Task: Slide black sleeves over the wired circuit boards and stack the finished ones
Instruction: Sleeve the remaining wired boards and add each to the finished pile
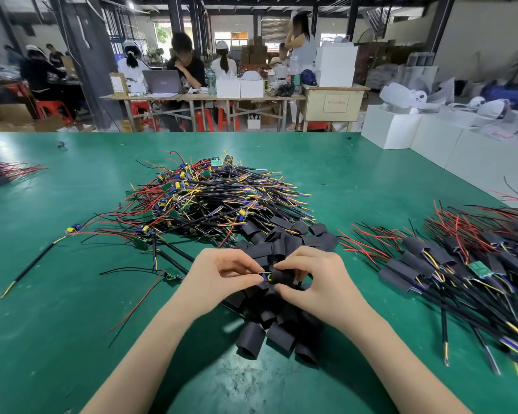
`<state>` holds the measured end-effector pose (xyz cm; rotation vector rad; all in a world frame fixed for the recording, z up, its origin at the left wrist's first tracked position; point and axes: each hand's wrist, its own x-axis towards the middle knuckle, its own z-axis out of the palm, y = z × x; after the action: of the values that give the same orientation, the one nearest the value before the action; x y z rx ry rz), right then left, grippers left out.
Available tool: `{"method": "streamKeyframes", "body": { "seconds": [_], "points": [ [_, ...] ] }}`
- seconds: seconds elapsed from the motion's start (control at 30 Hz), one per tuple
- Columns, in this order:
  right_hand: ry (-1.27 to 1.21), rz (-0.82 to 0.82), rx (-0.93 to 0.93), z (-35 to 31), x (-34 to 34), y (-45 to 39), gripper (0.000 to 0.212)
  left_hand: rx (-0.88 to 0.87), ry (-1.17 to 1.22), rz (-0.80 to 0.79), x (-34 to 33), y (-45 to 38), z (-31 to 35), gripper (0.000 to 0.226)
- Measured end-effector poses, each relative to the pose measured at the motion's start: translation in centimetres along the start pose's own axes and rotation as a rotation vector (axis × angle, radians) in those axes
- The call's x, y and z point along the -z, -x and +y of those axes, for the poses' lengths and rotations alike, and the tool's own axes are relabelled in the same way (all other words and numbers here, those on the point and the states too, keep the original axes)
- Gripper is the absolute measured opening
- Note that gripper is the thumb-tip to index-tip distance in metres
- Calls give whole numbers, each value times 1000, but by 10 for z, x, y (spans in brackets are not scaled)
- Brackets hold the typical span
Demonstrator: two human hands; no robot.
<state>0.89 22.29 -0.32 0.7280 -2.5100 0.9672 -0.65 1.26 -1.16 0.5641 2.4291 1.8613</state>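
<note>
While the left hand (222, 276) is pinching a wired circuit board (265, 276) at lower centre, the right hand (308, 279) is gripping a black sleeve (281, 276) (mouth touching the board's end) above the loose sleeves (269, 321); finished ones (449, 264) are lying at right.

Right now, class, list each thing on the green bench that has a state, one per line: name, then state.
left hand: pinching a wired circuit board
right hand: gripping a black sleeve
wired circuit board: partly inside the sleeve, one end showing
black sleeve: held at the board's end, not fully on
loose sleeves: empty, heaped under the hands
bare boards: unsleeved, tangled pile
finished boards: sleeved, stacked at right
</note>
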Motion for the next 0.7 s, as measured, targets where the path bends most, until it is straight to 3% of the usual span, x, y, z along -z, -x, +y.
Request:
{"method": "streamKeyframes", "body": {
  "seconds": [0.23,0.37,0.7],
  "points": [
    [-14,16,22,-4,0,0,29,-13,27,52,-4,0,1,13],
    [179,72,-49,-3,2,1,38,19,166,138,-1,-1,3,15],
    [81,17,-102,-5,-6,1,16,8,135,176,-8,-2,2,21]
  ]
}}
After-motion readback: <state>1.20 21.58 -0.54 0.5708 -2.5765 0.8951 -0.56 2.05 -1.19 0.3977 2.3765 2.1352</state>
